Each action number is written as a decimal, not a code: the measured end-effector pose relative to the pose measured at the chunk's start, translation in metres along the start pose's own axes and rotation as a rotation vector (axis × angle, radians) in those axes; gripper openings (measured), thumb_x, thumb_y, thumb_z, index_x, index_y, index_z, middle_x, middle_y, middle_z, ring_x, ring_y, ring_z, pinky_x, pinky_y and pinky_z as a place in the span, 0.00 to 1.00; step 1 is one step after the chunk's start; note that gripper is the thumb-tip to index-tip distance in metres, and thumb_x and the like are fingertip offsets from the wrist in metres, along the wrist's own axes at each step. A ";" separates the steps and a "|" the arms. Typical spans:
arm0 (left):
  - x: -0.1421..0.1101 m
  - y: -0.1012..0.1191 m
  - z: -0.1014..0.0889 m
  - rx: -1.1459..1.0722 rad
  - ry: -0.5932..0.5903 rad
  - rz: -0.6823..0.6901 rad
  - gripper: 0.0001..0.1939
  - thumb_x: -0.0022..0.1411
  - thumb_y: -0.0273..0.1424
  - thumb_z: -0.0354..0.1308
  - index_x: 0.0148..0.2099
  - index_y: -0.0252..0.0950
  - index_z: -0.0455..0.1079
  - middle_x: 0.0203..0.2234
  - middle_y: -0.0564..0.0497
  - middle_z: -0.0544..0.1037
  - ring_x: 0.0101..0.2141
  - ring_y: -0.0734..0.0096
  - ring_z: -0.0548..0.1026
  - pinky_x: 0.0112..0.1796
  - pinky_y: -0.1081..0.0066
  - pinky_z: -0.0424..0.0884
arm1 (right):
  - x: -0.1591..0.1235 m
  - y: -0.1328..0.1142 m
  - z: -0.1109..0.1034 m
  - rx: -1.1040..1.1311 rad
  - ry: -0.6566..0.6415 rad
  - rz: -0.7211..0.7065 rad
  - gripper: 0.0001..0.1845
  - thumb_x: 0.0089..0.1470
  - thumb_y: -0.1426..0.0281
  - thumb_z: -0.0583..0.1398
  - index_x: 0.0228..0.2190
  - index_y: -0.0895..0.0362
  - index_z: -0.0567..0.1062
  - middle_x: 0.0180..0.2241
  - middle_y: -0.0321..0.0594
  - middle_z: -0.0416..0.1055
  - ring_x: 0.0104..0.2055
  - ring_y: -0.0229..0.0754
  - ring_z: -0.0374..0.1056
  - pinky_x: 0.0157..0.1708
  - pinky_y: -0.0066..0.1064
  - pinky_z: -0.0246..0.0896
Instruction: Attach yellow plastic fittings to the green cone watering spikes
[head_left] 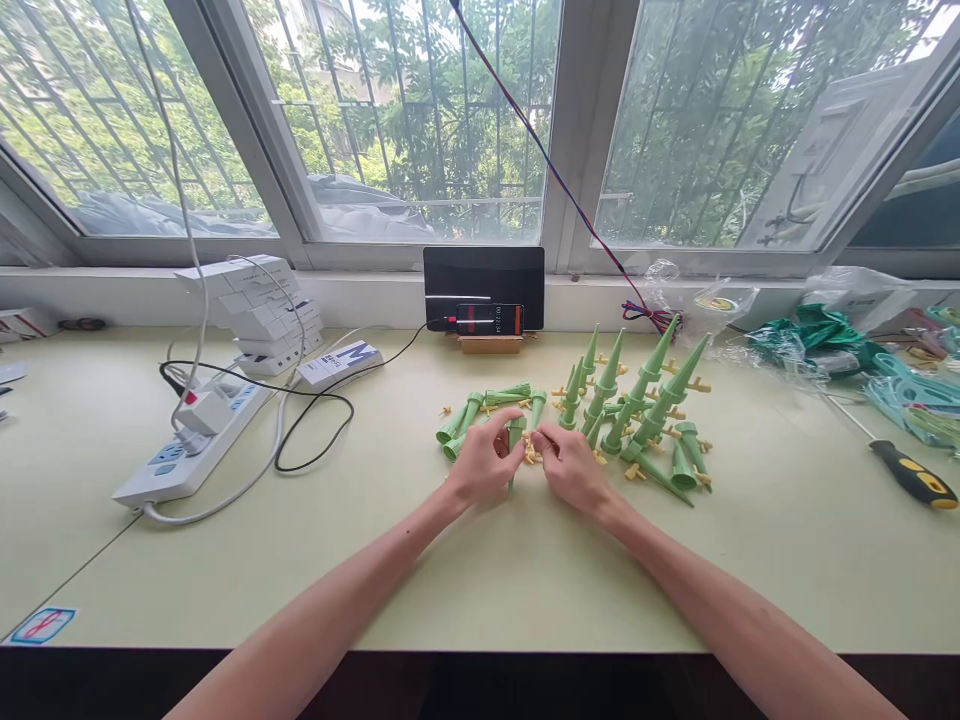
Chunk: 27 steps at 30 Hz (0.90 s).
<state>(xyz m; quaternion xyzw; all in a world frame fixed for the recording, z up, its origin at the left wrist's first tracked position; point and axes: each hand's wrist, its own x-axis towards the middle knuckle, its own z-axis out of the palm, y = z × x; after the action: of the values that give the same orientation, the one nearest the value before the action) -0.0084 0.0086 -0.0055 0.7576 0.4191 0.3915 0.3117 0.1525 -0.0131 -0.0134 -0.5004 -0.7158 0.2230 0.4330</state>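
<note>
My left hand (484, 462) is closed round a green plastic cone spike (514, 440), held about upright over the pale green table (465, 570). Close beside it, my right hand (571, 465) pinches a small yellow plastic piece (533, 449) against the spike. Behind the hands lie several loose green spikes (480, 408) on their sides. To the right, a cluster of green spikes with yellow fittings (637, 405) stands and leans together, with small yellow parts scattered among them.
A white power strip (191, 445) with plugs and black and white cables lies at left, next to stacked white boxes (255, 310). A phone (489, 320) rests against a dark tablet at the back. A yellow-and-black screwdriver (911, 473) and plastic bags (817, 335) lie at right.
</note>
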 end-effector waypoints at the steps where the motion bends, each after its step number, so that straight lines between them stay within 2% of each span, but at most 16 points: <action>1: 0.000 -0.001 0.000 -0.001 0.002 0.003 0.16 0.58 0.33 0.56 0.49 0.36 0.68 0.17 0.61 0.58 0.18 0.78 0.57 0.22 0.76 0.58 | 0.000 0.000 0.000 -0.002 -0.004 0.000 0.19 0.63 0.64 0.49 0.21 0.54 0.55 0.18 0.31 0.53 0.22 0.35 0.47 0.24 0.29 0.44; 9: 0.000 -0.002 0.001 -0.025 -0.007 -0.003 0.18 0.58 0.33 0.56 0.50 0.35 0.68 0.18 0.60 0.59 0.19 0.78 0.59 0.22 0.76 0.59 | -0.001 -0.001 -0.001 0.017 0.007 0.030 0.20 0.64 0.63 0.49 0.21 0.54 0.56 0.19 0.31 0.56 0.22 0.35 0.49 0.24 0.29 0.45; 18: -0.001 0.000 0.002 -0.072 -0.017 -0.028 0.19 0.59 0.35 0.56 0.51 0.33 0.67 0.17 0.61 0.59 0.17 0.79 0.58 0.20 0.76 0.57 | -0.002 -0.002 -0.002 0.122 0.006 0.069 0.17 0.63 0.61 0.52 0.24 0.55 0.66 0.21 0.35 0.67 0.23 0.37 0.58 0.25 0.29 0.53; 27: 0.000 -0.001 0.001 -0.079 -0.026 -0.041 0.19 0.58 0.34 0.56 0.51 0.33 0.67 0.17 0.61 0.58 0.18 0.80 0.56 0.20 0.77 0.56 | -0.003 -0.004 -0.004 0.163 -0.014 0.078 0.14 0.61 0.62 0.54 0.28 0.56 0.70 0.25 0.37 0.71 0.25 0.39 0.62 0.27 0.30 0.56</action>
<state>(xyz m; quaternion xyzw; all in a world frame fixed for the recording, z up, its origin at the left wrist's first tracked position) -0.0081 0.0089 -0.0068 0.7410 0.4144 0.3914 0.3549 0.1541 -0.0178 -0.0100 -0.4896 -0.6782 0.3006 0.4582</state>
